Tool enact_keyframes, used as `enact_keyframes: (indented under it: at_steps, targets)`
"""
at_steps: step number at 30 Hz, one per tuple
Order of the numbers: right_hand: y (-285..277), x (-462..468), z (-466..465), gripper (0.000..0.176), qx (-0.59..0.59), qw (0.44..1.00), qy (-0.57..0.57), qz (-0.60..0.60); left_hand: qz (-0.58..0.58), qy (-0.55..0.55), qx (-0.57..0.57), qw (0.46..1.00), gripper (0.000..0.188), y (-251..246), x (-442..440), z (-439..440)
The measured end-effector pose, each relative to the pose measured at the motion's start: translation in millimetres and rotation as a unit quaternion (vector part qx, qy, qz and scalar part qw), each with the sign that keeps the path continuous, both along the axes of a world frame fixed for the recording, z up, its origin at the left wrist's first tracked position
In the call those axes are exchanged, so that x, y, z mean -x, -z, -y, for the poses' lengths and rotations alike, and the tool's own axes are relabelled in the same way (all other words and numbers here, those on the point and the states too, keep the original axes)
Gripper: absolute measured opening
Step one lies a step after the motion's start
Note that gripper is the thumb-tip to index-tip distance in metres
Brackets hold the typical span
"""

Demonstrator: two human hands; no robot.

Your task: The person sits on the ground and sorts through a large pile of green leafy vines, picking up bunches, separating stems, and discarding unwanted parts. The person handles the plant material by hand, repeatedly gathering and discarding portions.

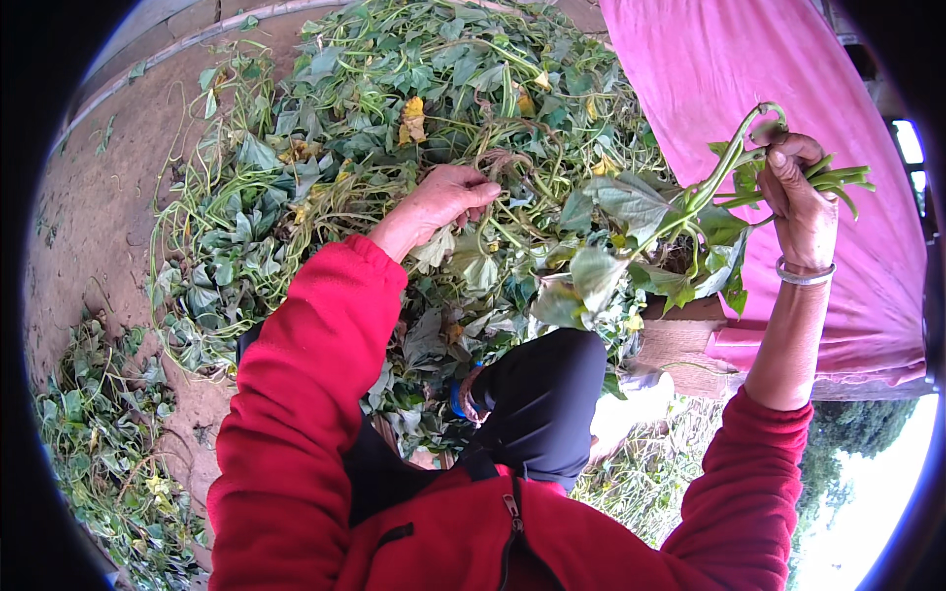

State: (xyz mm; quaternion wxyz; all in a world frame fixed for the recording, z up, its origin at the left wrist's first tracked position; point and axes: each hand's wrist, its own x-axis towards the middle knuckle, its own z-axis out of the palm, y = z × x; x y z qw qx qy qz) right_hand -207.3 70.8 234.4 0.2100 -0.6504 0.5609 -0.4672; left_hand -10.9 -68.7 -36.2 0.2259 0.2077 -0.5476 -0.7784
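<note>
Raised at the right, my right hand (797,188) grips a bunch of green leaf stalks (839,179) together with a vine. From it a thick green vine with broad leaves (634,203) hangs down to the left. My left hand (448,198) is over a large heap of leafy vines (458,66), its thumb and fingers close together near some dry brownish stems (506,159). Whether its fingertips pinch a stem cannot be told. Yellowed leaves (412,120) lie among the green ones.
A pink cloth (776,66) hangs at the right above a wooden beam (680,347). A smaller pile of vines (111,443) lies on the bare earth floor (96,221) at the left. More cut greenery (643,473) is below the beam. My knee (554,399) is close to the heap.
</note>
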Motion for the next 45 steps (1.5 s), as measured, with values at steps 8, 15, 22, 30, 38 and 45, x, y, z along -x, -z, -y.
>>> enact_keyframes:
  at_steps: [8, 15, 22, 30, 38, 45]
  targets:
    - [18.5, -4.4, -3.9, 0.003, -0.041, 0.971, 0.114, -0.208, 0.045, -0.063, 0.02, 0.997, 0.018, -8.4, -3.2, 2.4]
    - [82.3, 29.6, -7.3, 0.028, -0.036, 0.98, -0.006, -0.197, 0.012, -0.108, -0.01, 0.994, 0.016, -9.4, -13.9, 10.1]
    - [131.2, 15.5, -11.9, 0.024, -0.12, 0.919, -0.037, -0.373, -0.03, -0.122, -0.061, 0.99, 0.015, -13.2, -20.8, 13.8]
    - [173.1, 20.1, -25.3, 0.033, -0.222, 0.868, -0.02, -0.444, -0.027, -0.131, -0.036, 0.99, 0.014, -16.4, -24.6, 14.2]
    - [114.3, -20.0, -12.6, 0.007, -0.187, 0.956, 0.086, -0.211, -0.006, -0.147, -0.004, 0.989, 0.016, -13.7, -20.8, 10.9]
    - [134.0, -90.6, 38.4, 0.008, -0.172, 0.96, 0.057, -0.216, -0.012, -0.156, -0.016, 0.988, 0.014, -20.5, -19.2, 1.3]
